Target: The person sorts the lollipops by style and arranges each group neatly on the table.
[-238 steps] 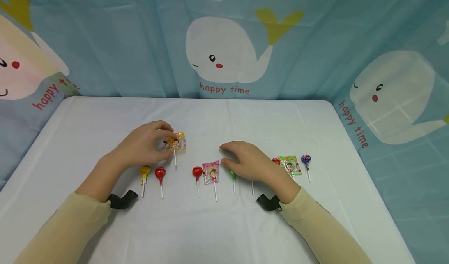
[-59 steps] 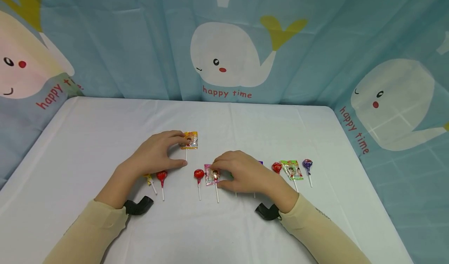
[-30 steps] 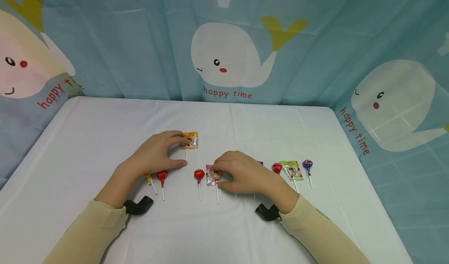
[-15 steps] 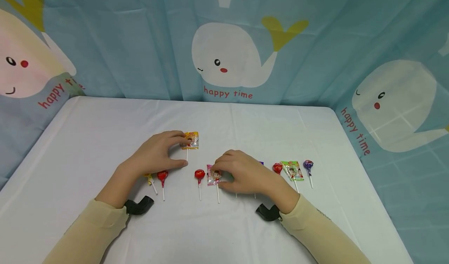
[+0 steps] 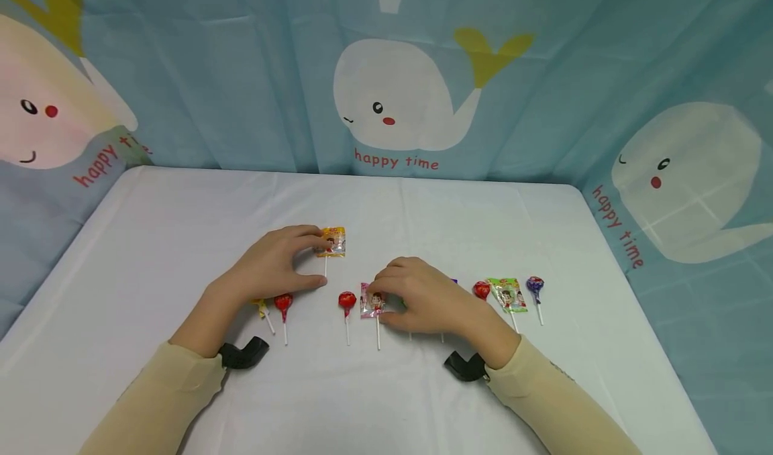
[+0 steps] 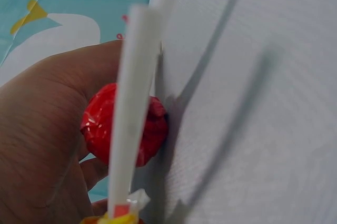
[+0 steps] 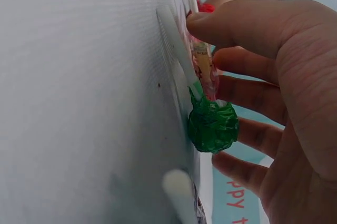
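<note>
My left hand [image 5: 280, 260] holds the orange-wrapped lollipop [image 5: 337, 243], fingertips over its wrapper and thumb beside its stick. Under that wrist lie a yellow lollipop [image 5: 261, 305], partly hidden, and a red lollipop [image 5: 282, 302]; the left wrist view shows the red candy [image 6: 97, 129] close to the palm. My right hand [image 5: 425, 297] has index finger and thumb on the pink-wrapped lollipop [image 5: 370, 302], which lies flat on the cloth. A green lollipop [image 7: 213, 126] sits beneath the right fingers, mostly hidden from the head view. Another red lollipop [image 5: 347, 300] lies between the hands.
Right of the right hand lie a red lollipop [image 5: 481, 289], a green-wrapped one [image 5: 507, 295] and a purple one [image 5: 535, 285]. A purple edge [image 5: 453, 280] peeks from behind the right hand. The white-covered table [image 5: 338, 401] ends at a blue whale-print curtain [image 5: 272, 92].
Since the oldest frame, my left hand has moved the orange-wrapped lollipop right and the yellow lollipop has turned. My right hand moved left onto the pink-wrapped lollipop. Little has changed over the last second.
</note>
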Demonstrator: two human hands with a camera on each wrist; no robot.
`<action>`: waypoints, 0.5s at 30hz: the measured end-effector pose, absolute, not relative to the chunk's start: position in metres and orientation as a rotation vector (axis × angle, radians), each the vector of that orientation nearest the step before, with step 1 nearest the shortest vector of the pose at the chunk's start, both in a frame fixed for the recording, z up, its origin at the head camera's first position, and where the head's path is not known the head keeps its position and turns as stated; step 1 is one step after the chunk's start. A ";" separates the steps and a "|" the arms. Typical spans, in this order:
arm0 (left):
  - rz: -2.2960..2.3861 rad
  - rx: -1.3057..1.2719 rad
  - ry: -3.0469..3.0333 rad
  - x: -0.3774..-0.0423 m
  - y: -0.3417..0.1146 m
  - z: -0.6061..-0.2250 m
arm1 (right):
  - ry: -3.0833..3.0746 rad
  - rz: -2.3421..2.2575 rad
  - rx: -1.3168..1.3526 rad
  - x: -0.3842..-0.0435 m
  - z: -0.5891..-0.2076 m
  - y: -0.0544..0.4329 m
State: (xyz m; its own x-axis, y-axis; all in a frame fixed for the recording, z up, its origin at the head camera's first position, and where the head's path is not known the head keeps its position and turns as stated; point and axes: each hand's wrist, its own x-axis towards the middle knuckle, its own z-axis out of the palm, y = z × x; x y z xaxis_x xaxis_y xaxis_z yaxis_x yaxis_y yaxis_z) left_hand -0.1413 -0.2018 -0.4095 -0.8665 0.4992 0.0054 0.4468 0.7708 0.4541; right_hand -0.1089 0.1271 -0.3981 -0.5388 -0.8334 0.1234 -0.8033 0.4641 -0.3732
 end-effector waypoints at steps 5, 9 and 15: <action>0.670 0.753 2.844 -0.142 -0.201 -0.410 | 2.641 -0.617 -1.445 -0.108 -0.396 0.130; 0.656 0.749 2.845 -0.141 -0.200 -0.410 | 2.658 -0.614 -1.424 -0.109 -0.394 0.132; 0.669 0.752 2.845 -0.140 -0.201 -0.408 | 2.667 -0.641 -1.414 -0.112 -0.390 0.135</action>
State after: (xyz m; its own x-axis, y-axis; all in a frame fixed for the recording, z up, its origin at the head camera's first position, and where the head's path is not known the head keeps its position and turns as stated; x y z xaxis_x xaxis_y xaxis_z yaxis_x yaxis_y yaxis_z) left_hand -0.1401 -0.2008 -0.4084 -0.8685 0.4956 -0.0060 0.4410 0.7783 0.4471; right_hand -0.1117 0.1349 -0.3899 -0.5791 -0.8028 0.1422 -0.7797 0.4943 -0.3844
